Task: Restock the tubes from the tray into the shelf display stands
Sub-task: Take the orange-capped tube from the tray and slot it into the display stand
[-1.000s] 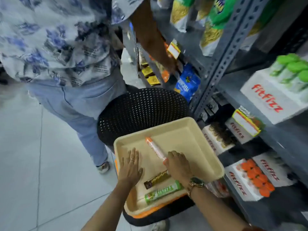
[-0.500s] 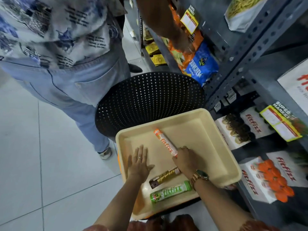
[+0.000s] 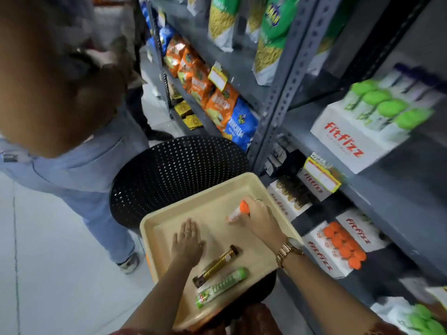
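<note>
A beige tray (image 3: 169, 220) rests on a black stool. My right hand (image 3: 258, 220) grips an orange-capped tube (image 3: 239, 211) and holds it tilted just above the tray's far right part. My left hand (image 3: 187, 243) lies flat, fingers spread, on the tray floor. A brown-gold tube (image 3: 216, 265) and a green tube (image 3: 221, 287) lie near the tray's near edge. On the shelves to the right stand white display stands: one with orange tubes (image 3: 338, 247), one with brown tubes (image 3: 294, 189), one with green tubes (image 3: 377, 112).
A black perforated stool (image 3: 179, 172) stands just beyond the tray. Another person in blue trousers (image 3: 79, 175) stands at the left, close to the stool. Grey metal shelving (image 3: 275, 102) with snack bags runs along the right. Pale floor tiles lie at the left.
My right hand has lifted the orange-capped tube off the tray floor and carried it towards the far right corner. My left hand stays flat on the tray. The view has tilted up.
</note>
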Action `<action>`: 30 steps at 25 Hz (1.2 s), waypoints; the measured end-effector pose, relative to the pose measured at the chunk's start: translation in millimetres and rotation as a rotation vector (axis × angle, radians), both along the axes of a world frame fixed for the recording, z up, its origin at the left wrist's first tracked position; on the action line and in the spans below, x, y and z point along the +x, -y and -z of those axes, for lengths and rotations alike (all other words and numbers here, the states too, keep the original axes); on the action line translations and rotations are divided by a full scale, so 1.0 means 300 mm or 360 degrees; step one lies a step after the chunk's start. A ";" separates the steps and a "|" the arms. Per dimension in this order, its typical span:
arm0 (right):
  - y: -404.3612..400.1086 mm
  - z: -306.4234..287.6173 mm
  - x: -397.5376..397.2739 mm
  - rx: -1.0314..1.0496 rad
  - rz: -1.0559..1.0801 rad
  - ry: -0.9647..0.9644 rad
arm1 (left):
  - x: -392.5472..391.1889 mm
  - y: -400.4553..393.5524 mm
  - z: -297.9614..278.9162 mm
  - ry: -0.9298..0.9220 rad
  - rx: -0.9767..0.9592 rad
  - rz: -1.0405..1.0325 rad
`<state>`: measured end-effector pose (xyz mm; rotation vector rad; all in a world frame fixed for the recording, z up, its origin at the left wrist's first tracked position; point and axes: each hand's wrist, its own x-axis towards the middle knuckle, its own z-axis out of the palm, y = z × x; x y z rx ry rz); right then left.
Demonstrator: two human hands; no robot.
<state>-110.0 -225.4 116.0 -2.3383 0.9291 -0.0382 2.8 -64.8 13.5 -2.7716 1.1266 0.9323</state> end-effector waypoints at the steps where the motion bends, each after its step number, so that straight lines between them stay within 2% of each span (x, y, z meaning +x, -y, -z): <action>1: 0.030 -0.055 -0.041 0.0020 -0.0009 -0.0016 | -0.011 0.039 -0.044 0.0061 -0.0076 0.0042; 7: 0.175 -0.372 -0.366 -0.0264 -0.0063 -0.0132 | -0.149 0.333 -0.331 0.0371 -0.0600 0.0345; 11: 0.226 -0.574 -0.619 -0.0453 0.0050 -0.0134 | -0.349 0.537 -0.516 0.0433 -0.0935 0.0699; 15: 0.256 -0.754 -0.854 -0.0580 0.0223 -0.0218 | -0.584 0.678 -0.626 0.0438 -0.1125 0.0990; 18: 0.269 -0.848 -1.006 -0.0621 0.0293 -0.0227 | -0.737 0.756 -0.673 0.0358 -0.1133 0.1153; 22: 0.302 -0.903 -1.158 -0.0672 0.0433 -0.0264 | -0.901 0.841 -0.684 0.0244 -0.0984 0.1272; 27: 0.387 -0.935 -1.258 -0.0682 0.0560 -0.0293 | -1.026 0.925 -0.628 0.0109 -0.0771 0.1267; 30: 0.432 -0.943 -1.282 -0.0673 0.0593 -0.0331 | -1.055 0.950 -0.564 0.0131 -0.0652 0.1282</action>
